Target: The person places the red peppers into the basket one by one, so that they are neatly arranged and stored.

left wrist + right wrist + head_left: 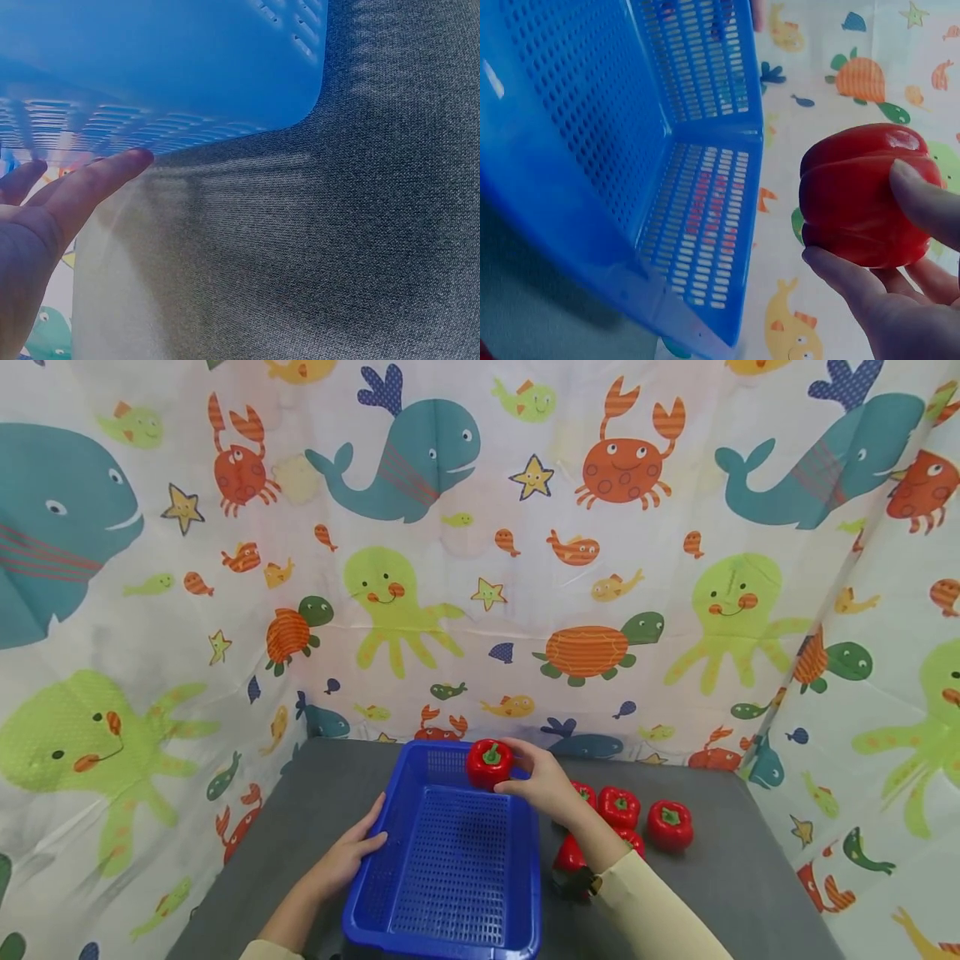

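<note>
In the head view, the right arm's cream fabric sleeve (660, 902) and bare forearm (591, 833) cover part of the group of glossy red bell peppers (618, 807) on the right, so their number cannot be told. A small dark object (577, 883) by that wrist is too unclear to name. In the right wrist view, the glossy red bell pepper with a green stem (489, 766) hides some fingertips of the bare right hand (542, 783), and its stem is out of sight. The left wrist view's edges cut off the bare left hand (341, 860) and the blue, perforated plastic basket (453, 860).
</note>
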A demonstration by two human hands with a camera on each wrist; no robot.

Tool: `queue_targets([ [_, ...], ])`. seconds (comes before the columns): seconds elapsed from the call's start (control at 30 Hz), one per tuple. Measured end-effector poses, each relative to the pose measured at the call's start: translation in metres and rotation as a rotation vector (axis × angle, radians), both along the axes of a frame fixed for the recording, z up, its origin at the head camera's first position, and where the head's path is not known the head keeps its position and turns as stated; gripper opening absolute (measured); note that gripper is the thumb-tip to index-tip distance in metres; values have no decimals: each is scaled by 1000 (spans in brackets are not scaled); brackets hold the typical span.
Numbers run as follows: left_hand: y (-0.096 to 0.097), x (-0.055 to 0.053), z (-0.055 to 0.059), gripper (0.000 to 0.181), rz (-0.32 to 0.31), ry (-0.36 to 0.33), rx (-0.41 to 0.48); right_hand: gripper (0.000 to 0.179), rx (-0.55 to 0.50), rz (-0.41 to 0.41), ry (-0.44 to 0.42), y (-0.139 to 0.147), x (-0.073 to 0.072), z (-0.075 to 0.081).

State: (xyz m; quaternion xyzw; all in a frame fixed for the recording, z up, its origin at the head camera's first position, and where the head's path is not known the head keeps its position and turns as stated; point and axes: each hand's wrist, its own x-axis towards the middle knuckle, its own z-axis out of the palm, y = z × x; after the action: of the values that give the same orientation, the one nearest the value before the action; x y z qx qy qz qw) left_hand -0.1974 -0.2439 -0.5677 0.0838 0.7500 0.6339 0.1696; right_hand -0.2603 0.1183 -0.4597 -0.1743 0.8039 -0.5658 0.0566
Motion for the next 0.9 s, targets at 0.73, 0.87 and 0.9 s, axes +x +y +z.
queue_targets([
  [0.73, -2, 0, -3, 65, 28, 19, -31, 73, -214, 205, -252, -55, -37, -23],
  [0.87, 0, 0, 1, 65, 28, 9, -40, 73, -218, 218, -274, -59, -44, -33],
  [0.9, 0, 0, 3, 66, 26, 7, -42, 73, -212, 211, -275, -59, -46, -36],
])
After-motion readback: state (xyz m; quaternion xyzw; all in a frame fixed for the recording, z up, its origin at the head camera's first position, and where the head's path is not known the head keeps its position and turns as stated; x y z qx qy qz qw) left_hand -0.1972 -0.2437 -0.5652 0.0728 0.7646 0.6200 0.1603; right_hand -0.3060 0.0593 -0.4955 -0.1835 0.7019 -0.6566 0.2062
